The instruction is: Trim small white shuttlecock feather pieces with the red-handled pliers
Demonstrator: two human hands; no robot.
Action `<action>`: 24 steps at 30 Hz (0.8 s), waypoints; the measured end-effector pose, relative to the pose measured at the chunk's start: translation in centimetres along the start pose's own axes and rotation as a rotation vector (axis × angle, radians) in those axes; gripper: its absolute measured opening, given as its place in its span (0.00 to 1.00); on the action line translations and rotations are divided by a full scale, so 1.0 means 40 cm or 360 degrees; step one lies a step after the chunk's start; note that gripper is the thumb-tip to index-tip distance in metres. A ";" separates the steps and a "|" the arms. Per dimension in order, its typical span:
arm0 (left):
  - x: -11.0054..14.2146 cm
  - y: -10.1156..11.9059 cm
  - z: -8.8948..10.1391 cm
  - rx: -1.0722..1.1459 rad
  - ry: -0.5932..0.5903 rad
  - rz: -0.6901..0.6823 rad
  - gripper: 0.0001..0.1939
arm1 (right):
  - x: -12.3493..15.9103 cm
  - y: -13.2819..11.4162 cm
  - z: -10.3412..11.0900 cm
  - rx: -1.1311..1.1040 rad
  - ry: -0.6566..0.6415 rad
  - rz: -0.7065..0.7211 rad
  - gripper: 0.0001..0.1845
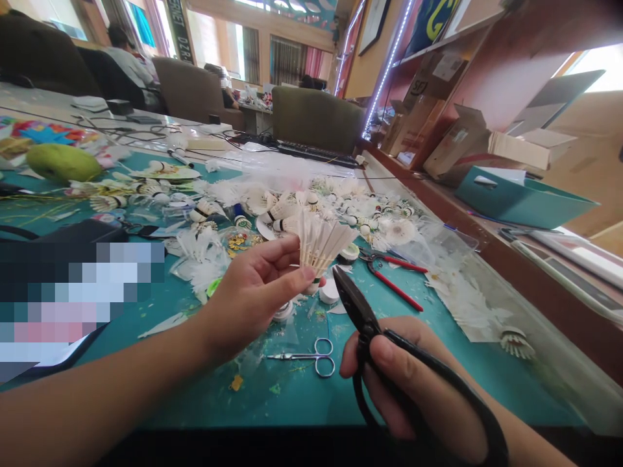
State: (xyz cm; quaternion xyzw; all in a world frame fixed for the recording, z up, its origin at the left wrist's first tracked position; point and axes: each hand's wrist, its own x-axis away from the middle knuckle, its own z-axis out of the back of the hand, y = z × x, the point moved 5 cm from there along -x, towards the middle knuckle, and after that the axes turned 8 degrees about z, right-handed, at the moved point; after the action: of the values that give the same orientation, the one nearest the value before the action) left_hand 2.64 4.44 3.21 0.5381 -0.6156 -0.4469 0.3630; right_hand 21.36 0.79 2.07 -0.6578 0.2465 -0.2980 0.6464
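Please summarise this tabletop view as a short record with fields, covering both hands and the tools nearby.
Left hand: holding a feather shuttlecock, feathers upward
Right hand: holding black scissors, blades apparently closed, tip near the shuttlecock
Lower centre: small silver scissors lying on the green mat
Right of the shuttlecock: red-handled pliers, handles apart
Beyond: heaped shuttlecocks, loose white feathers

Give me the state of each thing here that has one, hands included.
Left hand: closed on the shuttlecock
Shuttlecock: held, feathers up
Right hand: wrapped around the black scissors
Black scissors: held, blades seemingly closed
Silver scissors: lying down, blades together
Red-handled tool: lying down, handles apart
Cardboard box: flap raised
Light strip: lit
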 end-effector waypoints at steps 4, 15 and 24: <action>0.001 -0.002 0.002 -0.0041 -0.0039 -0.0021 0.10 | -0.011 -0.001 0.003 -0.0059 0.0035 0.0016 0.32; 0.004 -0.005 0.004 -0.0111 -0.0038 -0.0007 0.10 | -0.008 0.008 0.012 0.0019 0.0099 -0.0067 0.32; 0.001 -0.006 0.007 -0.0176 -0.0062 0.0035 0.13 | -0.007 0.005 0.014 0.0127 0.0111 -0.0098 0.35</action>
State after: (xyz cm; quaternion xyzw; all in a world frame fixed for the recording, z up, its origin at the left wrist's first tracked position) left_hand 2.46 4.42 2.88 0.5017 -0.6027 -0.4866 0.3851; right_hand 21.58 1.36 1.86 -0.6280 0.2363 -0.3501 0.6536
